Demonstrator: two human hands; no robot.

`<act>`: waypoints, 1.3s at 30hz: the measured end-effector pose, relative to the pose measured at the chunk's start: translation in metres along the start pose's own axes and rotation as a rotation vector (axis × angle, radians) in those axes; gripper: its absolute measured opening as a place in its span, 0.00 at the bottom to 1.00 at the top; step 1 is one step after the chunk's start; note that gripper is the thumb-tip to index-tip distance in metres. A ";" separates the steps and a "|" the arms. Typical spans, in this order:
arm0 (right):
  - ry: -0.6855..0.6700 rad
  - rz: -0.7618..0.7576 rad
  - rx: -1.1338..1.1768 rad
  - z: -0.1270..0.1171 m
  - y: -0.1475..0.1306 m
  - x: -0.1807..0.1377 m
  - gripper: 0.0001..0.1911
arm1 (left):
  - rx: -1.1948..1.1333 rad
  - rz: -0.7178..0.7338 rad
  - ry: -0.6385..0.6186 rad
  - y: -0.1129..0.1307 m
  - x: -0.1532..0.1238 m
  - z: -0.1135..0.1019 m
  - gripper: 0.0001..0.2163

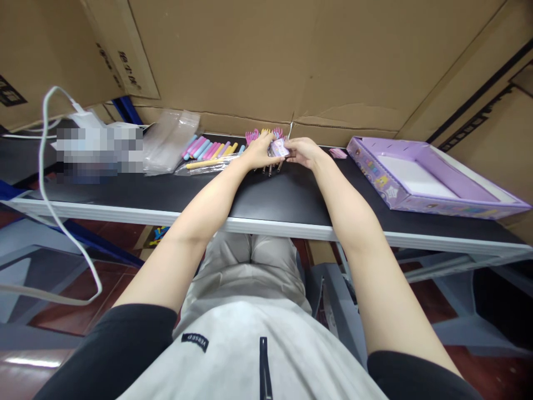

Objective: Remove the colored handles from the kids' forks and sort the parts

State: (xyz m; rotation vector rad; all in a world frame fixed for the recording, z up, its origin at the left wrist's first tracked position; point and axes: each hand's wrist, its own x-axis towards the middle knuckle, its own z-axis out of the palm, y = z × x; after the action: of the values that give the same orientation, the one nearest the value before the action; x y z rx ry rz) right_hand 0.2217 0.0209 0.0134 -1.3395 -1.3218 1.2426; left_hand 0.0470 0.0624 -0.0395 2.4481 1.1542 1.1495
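Note:
Both my hands meet at the far side of a black table (175, 191). My left hand (259, 151) is closed around a bundle of pens or small sticks whose tips poke out below the fingers. My right hand (303, 151) pinches a small lilac printed card (279, 148) held against that bundle. Pink and blue comb-like pieces (252, 135) stand just behind my hands.
Pastel pink, blue and yellow sticks (208, 150) lie in clear wrap left of my hands, beside empty plastic bags (169, 139). An open purple box (420, 178) sits at the right. A small pink card (338, 153) lies near it. Cardboard walls stand behind; a white cable (44, 166) hangs left.

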 end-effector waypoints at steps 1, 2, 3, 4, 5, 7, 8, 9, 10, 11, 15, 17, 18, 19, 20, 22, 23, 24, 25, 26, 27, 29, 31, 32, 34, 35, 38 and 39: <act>0.022 -0.011 -0.004 0.002 0.000 0.000 0.16 | -0.008 -0.001 0.004 0.001 0.000 0.000 0.26; 0.041 -0.022 -0.006 0.005 0.001 0.001 0.16 | -0.015 -0.002 0.008 0.001 0.000 0.000 0.26; 0.058 -0.032 -0.007 0.007 0.001 0.002 0.16 | -0.021 -0.002 0.012 0.002 0.000 0.000 0.26; 0.074 -0.041 -0.009 0.009 0.001 0.003 0.16 | -0.025 -0.003 0.015 0.003 0.000 0.000 0.26; 0.090 -0.046 -0.011 0.011 0.001 0.003 0.17 | -0.027 -0.005 0.017 0.003 0.000 0.000 0.26; 0.119 -0.051 -0.011 0.013 0.001 0.004 0.18 | -0.020 -0.009 0.018 0.004 0.000 -0.001 0.27; 0.126 -0.054 -0.007 0.013 0.000 0.003 0.18 | -0.011 -0.012 0.017 0.003 0.000 -0.001 0.27; 0.125 -0.059 -0.003 0.012 0.000 0.002 0.18 | 0.001 -0.013 0.015 0.002 0.000 -0.001 0.27; 0.114 -0.063 0.001 0.011 -0.001 0.001 0.18 | 0.014 -0.014 0.013 0.001 0.000 -0.001 0.27; 0.094 -0.064 0.000 0.010 -0.001 0.000 0.18 | 0.028 -0.015 0.011 -0.001 0.000 -0.001 0.27; -0.002 -0.031 -0.042 0.006 0.000 -0.002 0.16 | 0.064 -0.016 0.014 -0.008 0.000 0.002 0.26; -0.014 -0.031 -0.032 0.005 0.001 0.000 0.16 | 0.078 -0.021 0.013 -0.009 0.000 0.002 0.26; -0.013 -0.037 -0.019 0.005 0.002 0.002 0.16 | 0.084 -0.025 0.011 -0.009 0.000 0.002 0.26; -0.011 -0.043 -0.008 0.005 0.003 0.003 0.16 | 0.090 -0.030 0.007 -0.008 0.000 0.001 0.27; -0.005 -0.047 -0.002 0.006 0.003 0.004 0.15 | 0.095 -0.036 0.002 -0.006 -0.001 0.000 0.27; 0.023 -0.051 -0.004 0.008 0.003 0.006 0.16 | 0.110 -0.048 -0.012 -0.002 -0.002 -0.002 0.28; 0.046 -0.053 -0.008 0.009 0.002 0.006 0.16 | 0.123 -0.056 -0.023 0.001 -0.003 -0.004 0.29; 0.073 -0.060 -0.010 0.011 0.002 0.006 0.17 | 0.141 -0.068 -0.034 0.004 -0.004 -0.006 0.30; 0.103 -0.070 -0.011 0.012 0.001 0.006 0.17 | 0.163 -0.083 -0.046 0.007 -0.005 -0.008 0.31; 0.137 -0.081 -0.015 0.012 0.000 0.007 0.17 | 0.186 -0.101 -0.058 0.011 -0.006 -0.009 0.32; 0.173 -0.093 -0.023 0.013 0.000 0.007 0.17 | 0.207 -0.119 -0.070 0.013 -0.007 -0.011 0.33; 0.224 -0.116 -0.039 0.012 0.000 0.009 0.16 | 0.231 -0.146 -0.085 0.016 -0.008 -0.012 0.33; 0.212 -0.143 -0.032 0.010 0.000 0.009 0.14 | 0.223 -0.146 -0.085 0.014 -0.008 -0.012 0.32; 0.187 -0.159 -0.020 0.009 0.000 0.009 0.13 | 0.210 -0.137 -0.079 0.012 -0.007 -0.012 0.32; 0.127 -0.188 -0.002 0.007 0.000 0.007 0.15 | 0.175 -0.112 -0.056 0.008 -0.006 -0.011 0.32; 0.102 -0.194 -0.004 0.007 0.000 0.006 0.17 | 0.158 -0.105 -0.045 0.007 -0.006 -0.010 0.32; 0.036 -0.173 -0.052 0.007 0.001 0.003 0.23 | 0.123 -0.116 -0.024 0.006 -0.006 -0.009 0.31; 0.019 -0.164 -0.073 0.008 0.002 0.004 0.23 | 0.112 -0.125 -0.020 0.007 -0.007 -0.009 0.31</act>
State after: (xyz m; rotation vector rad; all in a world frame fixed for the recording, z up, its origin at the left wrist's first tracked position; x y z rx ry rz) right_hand 0.2143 0.0242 0.0103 -1.2622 -1.4451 1.0776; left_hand 0.0421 0.0516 -0.0341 2.4221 1.3793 1.0486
